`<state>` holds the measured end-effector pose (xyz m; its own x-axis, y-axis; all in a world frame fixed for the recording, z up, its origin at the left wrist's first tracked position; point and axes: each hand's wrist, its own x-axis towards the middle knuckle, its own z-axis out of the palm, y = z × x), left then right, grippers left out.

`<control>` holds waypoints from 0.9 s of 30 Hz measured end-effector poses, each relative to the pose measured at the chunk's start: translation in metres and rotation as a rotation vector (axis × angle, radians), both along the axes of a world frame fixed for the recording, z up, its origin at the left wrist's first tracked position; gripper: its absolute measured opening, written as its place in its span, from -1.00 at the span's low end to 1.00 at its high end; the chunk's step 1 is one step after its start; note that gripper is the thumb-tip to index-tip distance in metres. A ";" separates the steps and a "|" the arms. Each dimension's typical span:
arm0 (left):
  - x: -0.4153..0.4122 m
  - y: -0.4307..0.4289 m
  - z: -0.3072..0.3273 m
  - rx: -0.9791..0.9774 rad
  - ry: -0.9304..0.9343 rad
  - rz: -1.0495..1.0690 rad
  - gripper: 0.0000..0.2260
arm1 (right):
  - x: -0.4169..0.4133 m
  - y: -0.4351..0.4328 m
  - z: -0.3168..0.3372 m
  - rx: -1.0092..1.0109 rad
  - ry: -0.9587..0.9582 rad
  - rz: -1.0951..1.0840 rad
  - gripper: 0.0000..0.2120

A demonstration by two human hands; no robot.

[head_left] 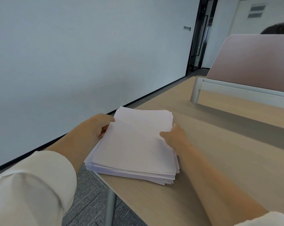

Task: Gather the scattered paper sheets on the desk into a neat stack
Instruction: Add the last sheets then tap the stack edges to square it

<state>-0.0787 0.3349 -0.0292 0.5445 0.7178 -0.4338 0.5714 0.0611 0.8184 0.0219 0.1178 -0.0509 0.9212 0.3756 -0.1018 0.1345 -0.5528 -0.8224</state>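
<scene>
- The step in hand looks like the squaring-up: the sheets already lie gathered in one paper stack, but its near and right edges are ragged, with corners fanning out.
- The paper stack sits at the left corner of the worktop, its left side overhanging the worktop's edge above the floor.
- The left hand grips the stack's left edge, thumb on the top sheet and fingers curled beneath the overhang.
- The right hand pinches the right edge, thumb lying on top; its other fingers are mostly hidden by the hand and the paper.
- The stack lies between the two hands, touching both.
- Next, I judge, both hands need to press inward evenly, or lift the stack and tap its edges level on the worktop.
- A pink partition screen stands well apart at the far right.
</scene>
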 end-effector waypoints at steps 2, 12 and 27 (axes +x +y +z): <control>0.002 0.000 -0.003 0.051 0.025 -0.022 -0.80 | 0.000 0.000 0.000 0.018 0.001 0.001 -0.62; 0.005 -0.006 0.003 0.226 0.092 -0.132 -0.77 | -0.003 0.000 0.000 0.029 0.028 0.010 -0.53; 0.004 -0.026 -0.002 0.142 0.067 -0.256 -0.74 | 0.008 -0.030 0.000 -0.002 0.057 0.021 -0.53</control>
<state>-0.0747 0.3091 -0.0309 0.6891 0.6171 -0.3801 0.6064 -0.2037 0.7687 0.0294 0.0879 -0.0512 0.9058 0.3945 -0.1548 0.0987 -0.5517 -0.8282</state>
